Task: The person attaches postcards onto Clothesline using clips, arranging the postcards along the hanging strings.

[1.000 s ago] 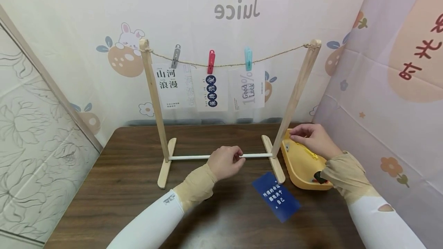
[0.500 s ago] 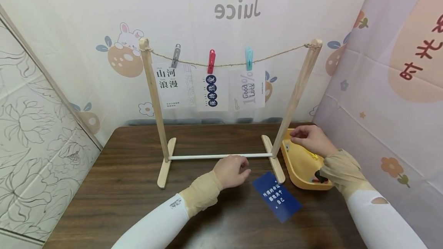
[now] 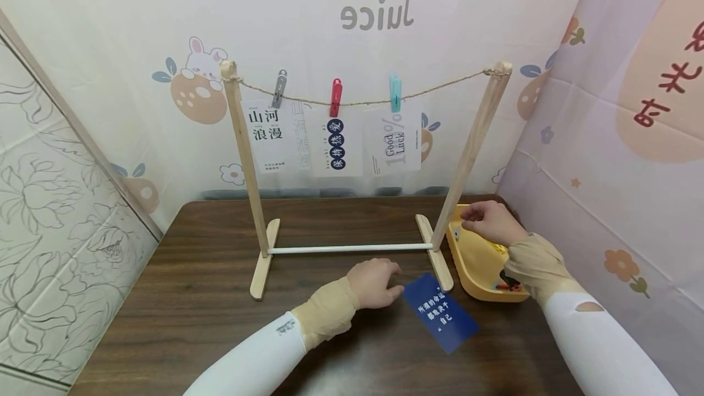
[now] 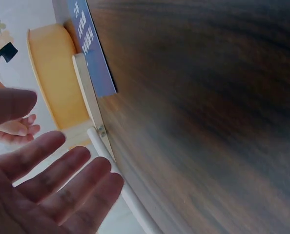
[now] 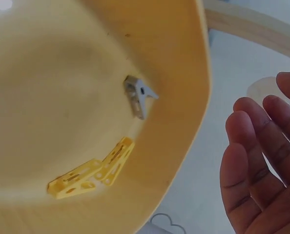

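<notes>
My left hand is over the table, fingers spread and holding nothing, with its fingertips by the corner of a blue card with white writing. In the left wrist view its fingers are extended with the palm showing. My right hand hovers above the far end of a yellow tray, fingers relaxed and nothing in them. Inside that tray the right wrist view shows a grey clothespin and two yellow clothespins lying against each other.
A wooden stand carries a twine line. Grey, red and light blue clothespins hold paper cards on it. A white rod joins its feet. Printed curtains hang behind.
My left hand has come off the white rod and moved toward me and slightly right, to the blue card, its fingers opening out. The right hand has stayed nearly in place above the tray.
</notes>
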The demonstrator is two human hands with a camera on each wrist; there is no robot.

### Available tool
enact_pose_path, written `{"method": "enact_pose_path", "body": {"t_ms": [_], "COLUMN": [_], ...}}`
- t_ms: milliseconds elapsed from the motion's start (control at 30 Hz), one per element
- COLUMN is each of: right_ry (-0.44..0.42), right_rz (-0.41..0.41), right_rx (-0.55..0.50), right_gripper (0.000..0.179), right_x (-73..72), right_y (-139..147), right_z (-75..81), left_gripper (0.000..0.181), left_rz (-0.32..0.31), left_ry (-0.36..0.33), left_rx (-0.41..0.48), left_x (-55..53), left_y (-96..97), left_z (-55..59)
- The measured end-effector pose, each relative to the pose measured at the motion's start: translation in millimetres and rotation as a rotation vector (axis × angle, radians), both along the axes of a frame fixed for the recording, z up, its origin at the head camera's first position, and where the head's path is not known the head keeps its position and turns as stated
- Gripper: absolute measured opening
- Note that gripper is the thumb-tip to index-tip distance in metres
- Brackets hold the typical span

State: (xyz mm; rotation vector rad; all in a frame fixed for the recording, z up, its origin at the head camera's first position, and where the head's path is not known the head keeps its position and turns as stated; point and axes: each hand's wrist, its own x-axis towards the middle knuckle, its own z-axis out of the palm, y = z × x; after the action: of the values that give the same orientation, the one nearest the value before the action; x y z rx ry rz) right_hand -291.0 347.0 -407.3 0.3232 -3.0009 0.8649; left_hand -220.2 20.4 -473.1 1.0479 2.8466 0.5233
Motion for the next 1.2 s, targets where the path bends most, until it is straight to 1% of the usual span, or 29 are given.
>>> {"method": "enact_pose_path", "body": {"t_ms": [167,267,400,467,600,733,867,1100,1200], "right_ry": [-0.026,-0.033,-0.035,-0.018,-0.005,-0.034,-0.067,-0.135,-0.145], "right_rz": [-0.011,-0.002,0.0,0.014,0.048,0.069,0.074,0.066,0.077], "right_rx": [0.029,0.061,0.127,0.161,0.2,0.221,0.225,0.261,0.284], "right_gripper": [0.026,0.027,0.021,0.017,0.016,0.022,0.025,0.03,0.032], "right_x": [-7.2,-10.0,-12.9,-14.2,-15.1,-18.3,-21.3,-22.7,-23.1], "right_y": [3.3,4.5,5.9,6.8,7.6,9.3,9.9,3.9,2.6], "right_z": [-6.8,-9.4,-14.2,-17.3,-20.4,-23.6,-26.9,-25.0,-25.9], "left_gripper": [0.039,0.038,0.038,0.038,0.042,0.043,0.043,0.046,0.048], "left_rz": [-0.022,-0.038,-0.095,-0.128,-0.174,-0.211,-0.241,-0.275,-0.295], "left_ry": [-0.016,-0.017,-0.027,-0.031,-0.031,-0.012,0.02,0.039,0.056], "left_rx": [-0.035,-0.043,-0.053,-0.066,-0.12,-0.156,-0.184,-0.246,-0.27], "left_x": [3.2,4.1,3.7,3.1,5.0,9.5,12.5,18.7,21.5], "left_y": [4.0,5.7,8.1,9.8,13.4,17.3,21.8,29.3,32.0], "left_z": [-3.9,-5.6,-6.9,-8.1,-8.6,-8.8,-12.8,-17.7,-18.6]}}
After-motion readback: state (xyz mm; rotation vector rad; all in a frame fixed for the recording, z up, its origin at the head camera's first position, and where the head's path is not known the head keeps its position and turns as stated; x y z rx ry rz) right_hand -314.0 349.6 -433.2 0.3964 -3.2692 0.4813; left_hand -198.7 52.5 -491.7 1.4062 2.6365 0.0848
